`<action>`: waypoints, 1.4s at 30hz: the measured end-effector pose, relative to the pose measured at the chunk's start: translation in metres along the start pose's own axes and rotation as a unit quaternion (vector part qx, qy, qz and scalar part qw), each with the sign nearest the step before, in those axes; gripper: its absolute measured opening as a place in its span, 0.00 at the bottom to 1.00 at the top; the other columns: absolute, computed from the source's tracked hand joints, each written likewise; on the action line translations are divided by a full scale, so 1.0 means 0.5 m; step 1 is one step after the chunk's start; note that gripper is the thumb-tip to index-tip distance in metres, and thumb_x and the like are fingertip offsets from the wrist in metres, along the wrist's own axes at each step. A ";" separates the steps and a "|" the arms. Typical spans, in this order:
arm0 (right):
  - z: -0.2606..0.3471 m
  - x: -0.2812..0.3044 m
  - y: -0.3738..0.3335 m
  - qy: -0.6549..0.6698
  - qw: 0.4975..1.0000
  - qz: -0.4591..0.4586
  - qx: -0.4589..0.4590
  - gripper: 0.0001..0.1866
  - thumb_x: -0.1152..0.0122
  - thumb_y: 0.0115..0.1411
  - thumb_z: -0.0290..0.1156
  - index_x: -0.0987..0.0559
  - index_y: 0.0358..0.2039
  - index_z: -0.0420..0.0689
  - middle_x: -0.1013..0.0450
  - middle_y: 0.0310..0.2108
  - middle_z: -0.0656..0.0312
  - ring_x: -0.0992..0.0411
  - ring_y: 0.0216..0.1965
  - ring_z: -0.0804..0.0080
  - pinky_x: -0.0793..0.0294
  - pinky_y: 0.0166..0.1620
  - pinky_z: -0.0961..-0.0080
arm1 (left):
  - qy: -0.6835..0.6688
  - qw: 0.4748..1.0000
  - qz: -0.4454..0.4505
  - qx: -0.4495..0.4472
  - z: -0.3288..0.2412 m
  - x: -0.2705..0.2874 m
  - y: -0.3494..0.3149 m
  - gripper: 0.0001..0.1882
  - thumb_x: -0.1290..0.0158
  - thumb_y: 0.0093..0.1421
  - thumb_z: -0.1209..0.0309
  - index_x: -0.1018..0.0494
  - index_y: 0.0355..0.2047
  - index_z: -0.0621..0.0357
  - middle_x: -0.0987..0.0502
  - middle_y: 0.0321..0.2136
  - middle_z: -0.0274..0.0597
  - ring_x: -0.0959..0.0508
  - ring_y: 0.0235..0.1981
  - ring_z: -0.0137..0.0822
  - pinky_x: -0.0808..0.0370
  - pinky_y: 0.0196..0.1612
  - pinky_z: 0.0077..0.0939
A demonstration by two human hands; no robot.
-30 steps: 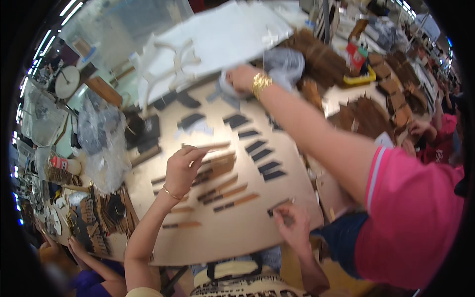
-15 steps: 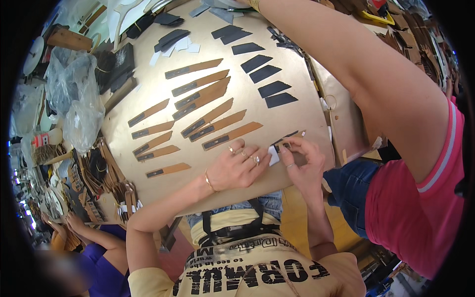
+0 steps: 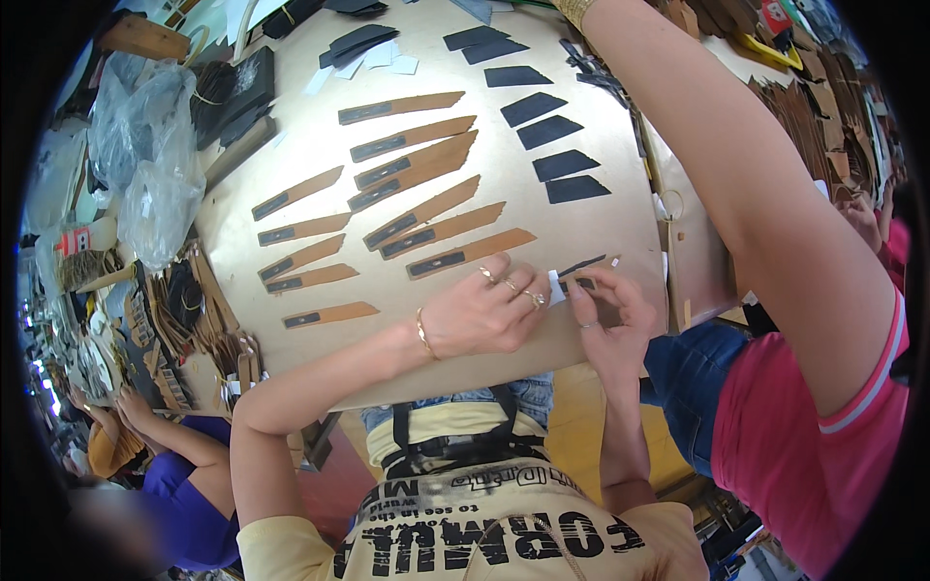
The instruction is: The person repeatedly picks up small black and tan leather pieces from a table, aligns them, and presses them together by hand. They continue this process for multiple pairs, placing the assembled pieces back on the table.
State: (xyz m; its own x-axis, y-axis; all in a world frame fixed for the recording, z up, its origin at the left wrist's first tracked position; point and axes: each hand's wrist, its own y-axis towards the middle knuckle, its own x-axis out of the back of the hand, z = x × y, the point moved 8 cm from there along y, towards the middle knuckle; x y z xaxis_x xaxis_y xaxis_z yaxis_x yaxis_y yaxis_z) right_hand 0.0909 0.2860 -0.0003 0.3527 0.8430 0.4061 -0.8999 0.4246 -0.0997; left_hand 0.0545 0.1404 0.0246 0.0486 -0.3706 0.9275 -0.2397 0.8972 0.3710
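Observation:
My left hand (image 3: 489,308), with rings and a bracelet, is closed over the table's near edge, its fingertips turned under and hidden. A small white piece (image 3: 555,285) shows between its fingers and my right hand (image 3: 617,312). The thumb and forefinger of my right hand pinch a small dark piece (image 3: 579,285). Just beyond them lies a thin dark strip (image 3: 583,263). The closest brown leather strip (image 3: 494,252), with a dark patch on its left end, lies beyond my left hand. Several similar strips (image 3: 334,315) are spread to the left.
Black slanted pieces (image 3: 578,188) form a column farther back on the table (image 3: 620,223). Dark pieces (image 3: 360,41) lie over white cards at the back. A co-worker's arm (image 3: 717,126) reaches across from the right. Plastic bags (image 3: 145,184) and bundled strips line the left edge.
The view has shifted, so the table's things appear farther right and slightly higher. Both hands stay close together around the small pieces; less of the white piece shows now.

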 end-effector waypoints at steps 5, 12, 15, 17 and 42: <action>0.010 -0.001 -0.008 -0.041 0.999 0.011 0.035 0.10 0.31 0.54 0.26 0.17 0.38 0.41 0.20 0.35 0.60 0.25 0.41 0.66 0.28 0.47 0.70 | -0.016 1.000 0.006 0.006 -0.006 -0.002 0.005 0.14 0.45 0.52 0.70 0.21 0.39 0.60 0.24 0.45 0.41 0.25 0.45 0.36 0.30 0.46 0.34; 0.075 -0.039 -0.058 -0.297 0.907 0.046 0.293 0.11 0.32 0.54 0.33 0.18 0.39 0.46 0.21 0.41 0.66 0.25 0.46 0.67 0.30 0.47 0.68 | -0.121 0.986 0.047 0.107 0.039 -0.004 0.000 0.14 0.45 0.53 0.71 0.21 0.40 0.55 0.24 0.50 0.37 0.25 0.49 0.37 0.36 0.55 0.41; 0.082 -0.055 -0.075 -0.350 0.882 0.038 0.312 0.11 0.32 0.54 0.33 0.18 0.38 0.46 0.22 0.43 0.66 0.26 0.47 0.67 0.30 0.47 0.67 | -0.157 0.963 -0.019 0.219 0.078 0.030 -0.033 0.19 0.44 0.53 0.70 0.23 0.47 0.50 0.26 0.53 0.36 0.27 0.52 0.38 0.37 0.57 0.42; 0.086 -0.061 -0.080 -0.377 0.873 0.040 0.308 0.12 0.32 0.54 0.32 0.18 0.39 0.46 0.22 0.44 0.66 0.26 0.48 0.67 0.30 0.47 0.67 | -0.134 0.970 0.014 0.200 0.041 0.028 -0.029 0.20 0.44 0.53 0.70 0.24 0.49 0.49 0.28 0.55 0.36 0.27 0.52 0.38 0.37 0.57 0.42; -0.004 0.043 0.036 -0.161 0.987 -0.013 -0.021 0.12 0.32 0.54 0.32 0.19 0.37 0.40 0.22 0.31 0.54 0.22 0.33 0.61 0.26 0.35 0.65 | -0.140 0.955 0.087 0.247 -0.103 -0.050 0.001 0.28 0.49 0.64 0.66 0.37 0.63 0.62 0.40 0.66 0.50 0.41 0.68 0.47 0.47 0.69 0.49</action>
State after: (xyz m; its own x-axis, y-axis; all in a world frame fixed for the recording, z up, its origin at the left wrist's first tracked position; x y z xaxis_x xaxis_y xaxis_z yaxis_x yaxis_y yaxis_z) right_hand 0.0827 0.3123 0.0049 0.2702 0.6862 0.6754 -0.8777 0.4639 -0.1202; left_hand 0.1029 0.1625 0.0039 -0.2782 -0.3377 0.8992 -0.6518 0.7540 0.0815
